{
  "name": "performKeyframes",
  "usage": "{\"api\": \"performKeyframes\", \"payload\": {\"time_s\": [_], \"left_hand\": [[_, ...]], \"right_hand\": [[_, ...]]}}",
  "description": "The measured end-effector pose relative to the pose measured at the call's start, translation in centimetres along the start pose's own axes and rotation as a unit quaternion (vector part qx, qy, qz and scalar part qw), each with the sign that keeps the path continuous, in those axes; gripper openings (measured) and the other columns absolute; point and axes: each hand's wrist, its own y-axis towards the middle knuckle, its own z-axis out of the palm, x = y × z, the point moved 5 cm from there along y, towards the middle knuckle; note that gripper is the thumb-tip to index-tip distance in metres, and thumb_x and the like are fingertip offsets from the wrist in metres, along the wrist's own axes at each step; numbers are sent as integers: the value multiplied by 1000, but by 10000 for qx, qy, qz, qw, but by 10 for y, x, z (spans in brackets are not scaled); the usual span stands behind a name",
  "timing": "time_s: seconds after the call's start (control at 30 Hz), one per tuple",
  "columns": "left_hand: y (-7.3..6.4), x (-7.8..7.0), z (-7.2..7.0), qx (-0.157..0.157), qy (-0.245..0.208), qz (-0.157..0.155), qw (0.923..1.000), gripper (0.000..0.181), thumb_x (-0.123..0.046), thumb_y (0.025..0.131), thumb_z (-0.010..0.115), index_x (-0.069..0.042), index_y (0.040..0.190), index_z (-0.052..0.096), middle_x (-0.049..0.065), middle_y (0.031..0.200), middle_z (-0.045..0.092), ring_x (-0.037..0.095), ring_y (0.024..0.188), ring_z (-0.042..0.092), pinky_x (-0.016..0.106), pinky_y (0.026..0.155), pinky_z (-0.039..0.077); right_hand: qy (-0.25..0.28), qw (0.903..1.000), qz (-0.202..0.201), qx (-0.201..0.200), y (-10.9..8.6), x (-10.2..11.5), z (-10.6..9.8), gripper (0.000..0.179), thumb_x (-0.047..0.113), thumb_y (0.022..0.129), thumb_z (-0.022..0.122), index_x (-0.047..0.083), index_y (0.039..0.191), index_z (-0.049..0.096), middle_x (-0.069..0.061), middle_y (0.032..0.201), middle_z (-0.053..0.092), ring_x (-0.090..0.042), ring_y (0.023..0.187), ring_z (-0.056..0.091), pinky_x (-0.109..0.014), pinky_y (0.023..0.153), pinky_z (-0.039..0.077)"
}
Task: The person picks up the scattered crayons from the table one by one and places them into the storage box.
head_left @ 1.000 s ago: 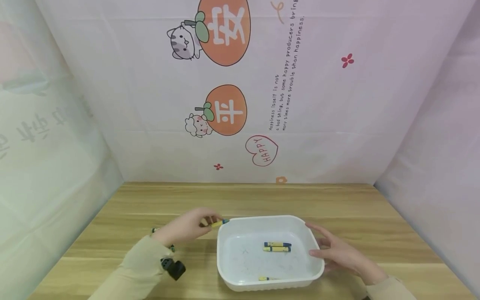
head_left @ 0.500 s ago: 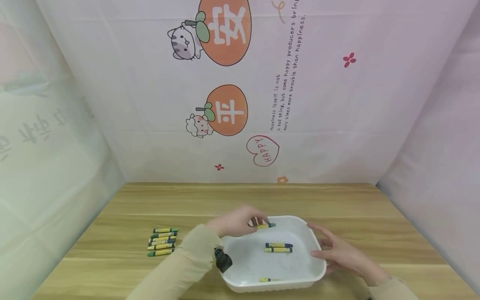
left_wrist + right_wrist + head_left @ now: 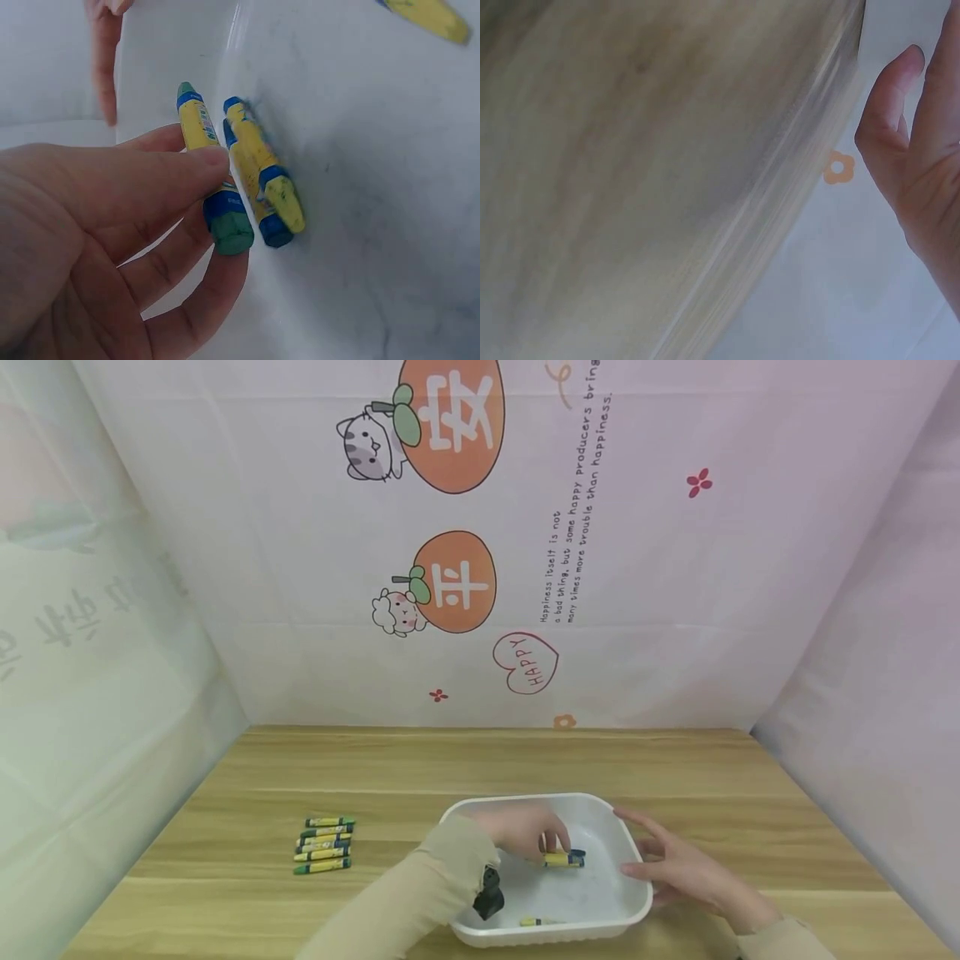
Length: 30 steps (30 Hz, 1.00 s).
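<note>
My left hand point(image 3: 525, 831) reaches down into a white plastic tray point(image 3: 555, 937). In the left wrist view its thumb and fingers pinch a green crayon point(image 3: 196, 124) with a yellow and blue wrapper. Right beside that crayon, a yellow-tipped crayon point(image 3: 257, 146) and a dark blue crayon point(image 3: 246, 174) lie side by side on the tray floor. Another yellow crayon point(image 3: 535, 922) lies by the tray's near wall. My right hand point(image 3: 686, 870) holds the tray's right wall, thumb over the rim and fingers along the outside.
On the wooden table point(image 3: 225, 902), left of the tray, several crayons point(image 3: 324, 843) in greens and yellows lie in a neat column. A printed white cloth point(image 3: 637, 568) hangs behind the table, with more cloth at both sides.
My left hand has carried the green crayon rightward over the tray's rim and down beside the crayons inside. The crayon column came into view as the arm moved off. My right hand stays at the tray.
</note>
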Motion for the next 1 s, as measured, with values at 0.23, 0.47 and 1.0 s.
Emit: {"api": "performKeyframes", "payload": {"time_s": [0.23,0.47,1.0], "left_hand": [[1,-9,5,133,-24,-36,9999,33,-1,77,70,-17,105,68,-5,87,64,1,77,54,13,67,45],[0,-8,4,-34,21,-67,10000,33,-2,78,68,-18,107,67,-5,93,65,1,80,57,13,70,46],[-30,-7,-27,-416,-494,-160,9978,31,-8,84,66,-14,114,63,0,104,65,12,95,60,16,74,49]], "right_hand": [[60,10000,-12,19,0,-2,1,84,14,88,61,9,147,1,-50,132,18,-29,94,63,-50,71,55],[159,9999,-32,42,-1,-4,2,84,13,88,60,9,146,0,-50,132,17,-29,93,63,-51,72,55],[156,9998,33,112,1,-1,1,83,14,89,60,11,147,0,-48,129,23,-28,93,63,-50,73,55]]}}
